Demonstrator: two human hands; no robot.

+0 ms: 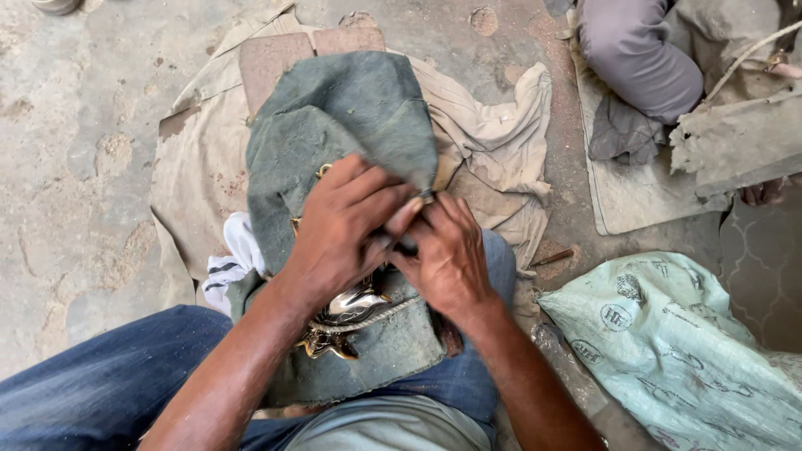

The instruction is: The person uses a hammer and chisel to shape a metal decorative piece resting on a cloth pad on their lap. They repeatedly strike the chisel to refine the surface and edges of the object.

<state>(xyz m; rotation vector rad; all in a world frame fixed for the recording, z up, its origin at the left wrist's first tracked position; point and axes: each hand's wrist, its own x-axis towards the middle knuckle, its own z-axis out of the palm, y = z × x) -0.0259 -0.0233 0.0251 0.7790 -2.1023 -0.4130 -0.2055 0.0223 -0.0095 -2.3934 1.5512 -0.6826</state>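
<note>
Left hand (338, 225) and right hand (447, 250) pinch together on a small dark tool (407, 245) — shiny brass piece (349, 311) lies just below, wrapped in green cloth (342, 117).

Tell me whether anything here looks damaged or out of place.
The concrete floor is pitted and chipped in patches, and the beige cloth on it lies crumpled and stained. Nothing else stands out; both hands work over the green cloth.

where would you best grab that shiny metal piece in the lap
Probably by the pointed lower edge of the shiny metal piece, coming from the left. It juts free of the grey-green cloth there, while both hands and the cord cover its upper part.
</note>
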